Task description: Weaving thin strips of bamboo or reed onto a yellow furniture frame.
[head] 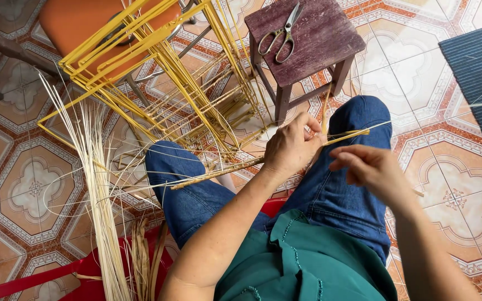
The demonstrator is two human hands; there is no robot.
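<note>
while the left hand (292, 147) pinches the bundled yellow bamboo splints (235, 167) shut, the right hand (372, 167), fingers curled on a thin pale strand (377, 125), should wrap tight, keeping tension even.

Head camera, steep downward view, close over lap (285, 189)

The yellow frame (157, 72) and wooden stool (305, 39) crowd ahead; open tiled floor (442, 167) lies rightward.
</note>
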